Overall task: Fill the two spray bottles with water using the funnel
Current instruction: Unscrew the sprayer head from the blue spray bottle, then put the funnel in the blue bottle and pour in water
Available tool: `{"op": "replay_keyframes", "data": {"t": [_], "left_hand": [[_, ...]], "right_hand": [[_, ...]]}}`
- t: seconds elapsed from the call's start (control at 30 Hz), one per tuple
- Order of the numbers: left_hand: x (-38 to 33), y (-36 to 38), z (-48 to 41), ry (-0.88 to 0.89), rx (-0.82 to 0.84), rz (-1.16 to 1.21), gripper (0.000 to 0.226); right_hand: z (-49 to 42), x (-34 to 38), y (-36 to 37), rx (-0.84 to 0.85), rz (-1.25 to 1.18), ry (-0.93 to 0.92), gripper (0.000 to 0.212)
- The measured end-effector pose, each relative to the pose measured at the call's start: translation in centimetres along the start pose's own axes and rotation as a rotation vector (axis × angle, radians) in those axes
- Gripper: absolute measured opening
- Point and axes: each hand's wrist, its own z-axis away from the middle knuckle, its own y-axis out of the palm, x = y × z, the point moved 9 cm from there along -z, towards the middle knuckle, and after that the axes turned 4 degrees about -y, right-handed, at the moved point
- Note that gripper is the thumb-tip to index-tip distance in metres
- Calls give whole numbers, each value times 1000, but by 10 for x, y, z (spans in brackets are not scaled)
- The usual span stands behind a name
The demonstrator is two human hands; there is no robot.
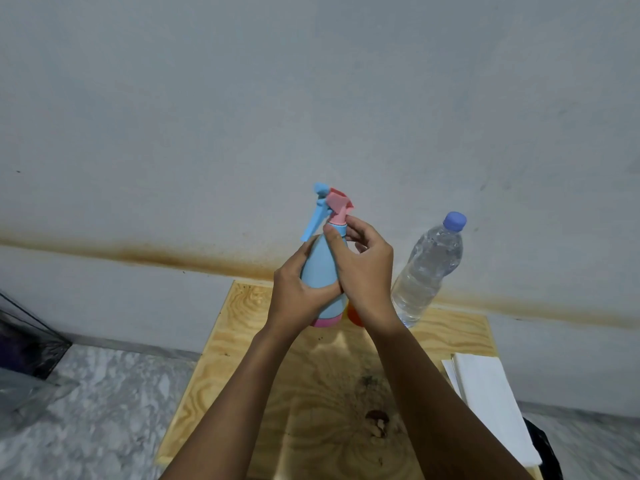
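The step in hand seems to be the opening of the first spray bottle. The blue spray bottle (320, 271) is held upright over the back part of the wooden worktop (249, 341); whether its pink base rests on the wood I cannot tell. The left hand (298, 296) is wrapped around the body of the bottle, fingers curled on it. The right hand (367, 268) pinches the pink collar (336, 220) at the neck, just under the spray head (332, 202), with thumb and fingertips. The head sits on the bottle, so I judge that no filling has begun. The water bottle (426, 271) stands just beside the right hand, with its blue cap (454, 221) on. A small orange thing (354, 315) shows behind the right wrist; it may be the funnel, but too little of it is visible to be sure. Some white folded paper (491, 400) lies at the right edge. The next move calls for a firm hold by the left hand while the right one turns the collar loose and lifts the head out. The second spray bottle I do not see.
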Motion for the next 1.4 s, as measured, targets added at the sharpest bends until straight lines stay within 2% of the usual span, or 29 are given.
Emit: {"op": "replay_keyframes", "data": {"t": [0.13, 0.37, 0.53, 0.8, 0.97, 1.1, 1.27, 1.4], "left_hand": [[0, 5, -1, 21, 39, -1, 62], [30, 12, 0, -83, 42, -31, 70], [42, 18, 3, -101, 54, -56, 71], [62, 25, 13, -145, 70, -30, 65], [87, 33, 27, -151, 38, -63, 68], [121, 43, 48, -94, 2, -228, 75], [167, 56, 82, -251, -20, -231, 74], [184, 62, 98, -321, -11, -205, 67]], "right_hand": [[-7, -5, -1, 22, -72, 44, 30], [-25, 20, -19, -19, -136, -41, 15], [-34, 34, -32, -47, -165, -85, 27], [-44, 39, -84, -225, -347, -121, 20], [-24, -30, -94, -105, -125, 82, 30], [6, -107, -101, -101, 68, 196, 31], [33, -178, -103, -19, 276, 295, 22], [52, -223, -97, 58, 334, 425, 32]]}}
